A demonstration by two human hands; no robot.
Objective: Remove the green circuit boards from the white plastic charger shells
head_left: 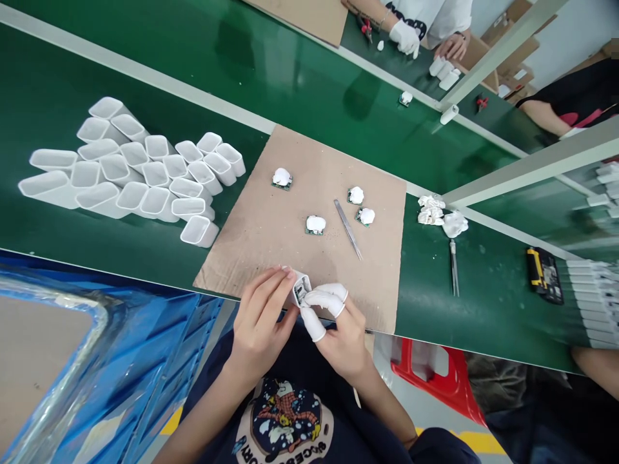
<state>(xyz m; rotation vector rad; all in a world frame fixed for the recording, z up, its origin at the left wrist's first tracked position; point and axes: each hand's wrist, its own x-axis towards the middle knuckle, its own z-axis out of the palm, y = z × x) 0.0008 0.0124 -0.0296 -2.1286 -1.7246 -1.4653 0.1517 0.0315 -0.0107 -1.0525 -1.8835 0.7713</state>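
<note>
My left hand (265, 309) is closed around a white plastic housing (300, 283), its open end tilted up toward me. Inside that opening a dark part shows, its kind unclear. White finger cots cover fingers of my right hand (338, 322), whose covered fingertips press at the housing's mouth; whether they pinch anything there is hidden. Beyond my hands, a cardboard sheet (251, 238) carries several small green circuit boards topped with white lumps, one of them a near board (316, 225). Metal tweezers (348, 229) lie among them.
Many empty white housings (157, 174) stand grouped at the left. Right of the cardboard are crumpled white pieces (430, 211), more tweezers (453, 267) and a black-yellow tool (544, 274). A slanted metal post (532, 161) rises at right. Across the bench, a co-worker's gloved hand (405, 37) shows.
</note>
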